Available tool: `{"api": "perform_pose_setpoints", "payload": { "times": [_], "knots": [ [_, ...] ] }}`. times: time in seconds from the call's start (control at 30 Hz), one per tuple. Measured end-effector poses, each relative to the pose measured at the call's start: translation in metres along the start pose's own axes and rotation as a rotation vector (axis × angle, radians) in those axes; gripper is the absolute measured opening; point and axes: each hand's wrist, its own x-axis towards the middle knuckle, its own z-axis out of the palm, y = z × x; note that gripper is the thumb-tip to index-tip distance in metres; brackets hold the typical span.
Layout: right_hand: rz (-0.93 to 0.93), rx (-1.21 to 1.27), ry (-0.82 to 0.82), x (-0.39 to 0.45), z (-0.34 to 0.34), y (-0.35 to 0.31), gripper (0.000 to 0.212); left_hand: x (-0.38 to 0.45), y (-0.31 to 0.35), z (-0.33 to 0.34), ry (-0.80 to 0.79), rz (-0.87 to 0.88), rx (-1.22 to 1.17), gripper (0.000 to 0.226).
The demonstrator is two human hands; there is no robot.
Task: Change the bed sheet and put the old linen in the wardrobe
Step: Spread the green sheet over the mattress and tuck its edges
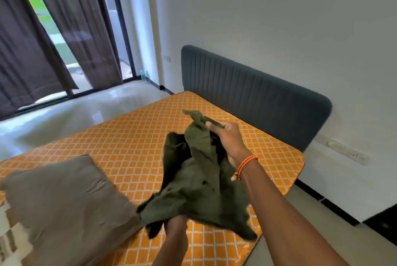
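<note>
Green cloth, gripped by both hands, orange mattress

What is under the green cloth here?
Bare orange mattress shows below the green cloth. The left hand disappears under its lower edge, fingers covered; anything else there is hidden.

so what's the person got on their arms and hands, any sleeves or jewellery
No sleeves show: both forearms are bare as far as the frame reaches. The right hand has a twisted orange and red cord bracelet at the wrist, with a small pale bead or knot hanging from it. The left hand is largely hidden under green cloth; no band shows on that wrist, and no rings are visible.
</note>
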Motion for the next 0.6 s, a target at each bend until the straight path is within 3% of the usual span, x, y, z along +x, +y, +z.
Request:
{"api": "perform_pose_setpoints", "payload": {
  "times": [0.1, 0.2, 0.33, 0.47, 0.6],
  "knots": [
    [0.018, 0.002, -0.052, 0.002, 0.010, 0.014, 0.020, -0.017, -0.001, -0.007, 0.031, -0.093, 0.212, 0.032],
    [0.034, 0.025, -0.050, 0.009, 0.021, 0.027, 0.024, -0.017, -0.003, -0.006, -0.035, 0.014, 0.245, 0.049],
    [-0.012, 0.097, -0.075, 0.022, 0.033, 0.018, 0.032, -0.063, 0.051, 0.021, -0.324, 0.193, -0.025, 0.027],
    [-0.040, 0.129, -0.158, 0.029, 0.045, 0.003, 0.031, -0.082, 0.100, 0.045, -0.377, 0.336, -0.155, 0.034],
    [-0.049, 0.100, -0.173, 0.031, 0.044, -0.006, 0.030, -0.097, 0.122, 0.048, -0.396, 0.298, -0.295, 0.038]
  ]
}}
